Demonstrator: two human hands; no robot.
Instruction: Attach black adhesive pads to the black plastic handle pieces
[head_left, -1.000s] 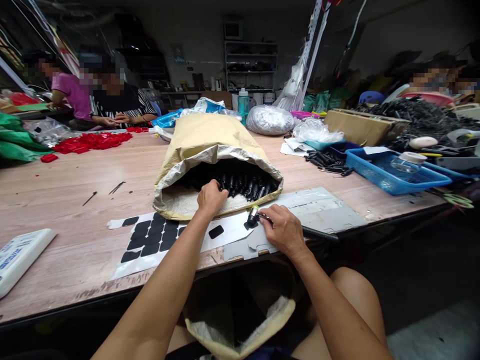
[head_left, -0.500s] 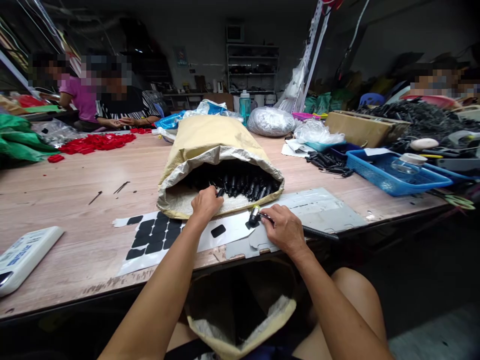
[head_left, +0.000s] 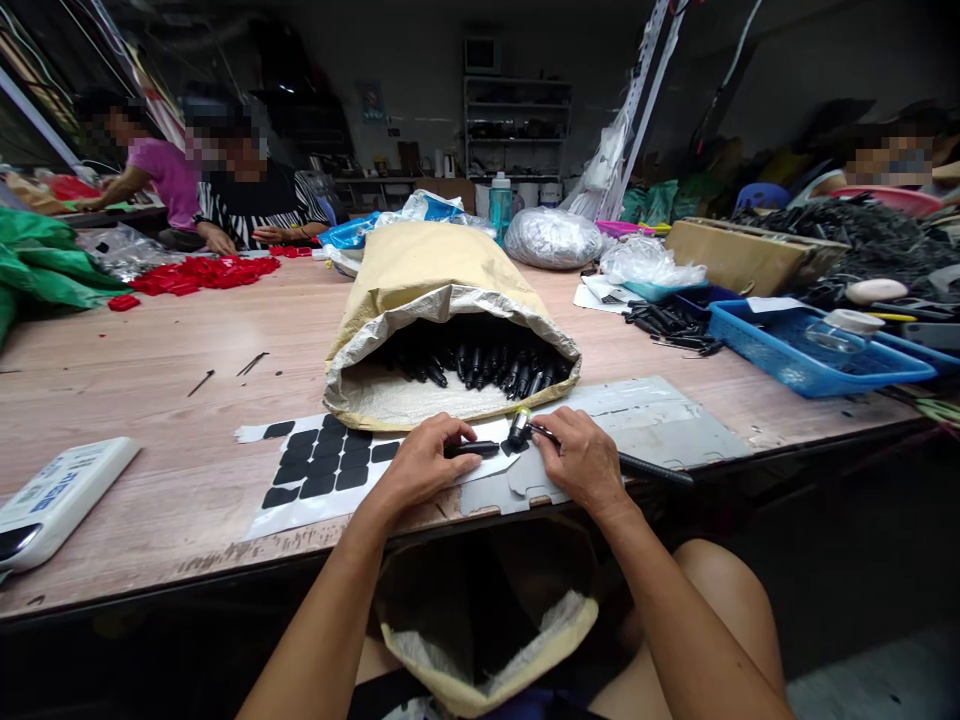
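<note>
Between the thumb and fingers of my left hand (head_left: 429, 458) is a black pen-like piece (head_left: 480, 449), lying level over the white sheet. My right hand (head_left: 581, 450) grips a thin black tool (head_left: 544, 434), whose thicker end with a yellow-green rim (head_left: 519, 427) points left, just above a grey board (head_left: 645, 425). A paper sack (head_left: 442, 260) lies behind both hands, its mouth facing me, with many similar black pieces (head_left: 476, 365) inside. Black rounded-square stickers (head_left: 322, 463) are on the white sheet (head_left: 281, 517) left of my left hand.
At the left are a white device (head_left: 64, 500) and red parts (head_left: 206, 272). To the right are a blue basket (head_left: 810, 365), loose black pieces (head_left: 660, 320) and a cardboard box (head_left: 739, 255). An open sack (head_left: 525, 670) is below the table edge. Other people sit across the table.
My left hand has come out of the sack's mouth with a black piece and moved right and nearer to me. My right hand has barely moved. The view has shifted slightly.
</note>
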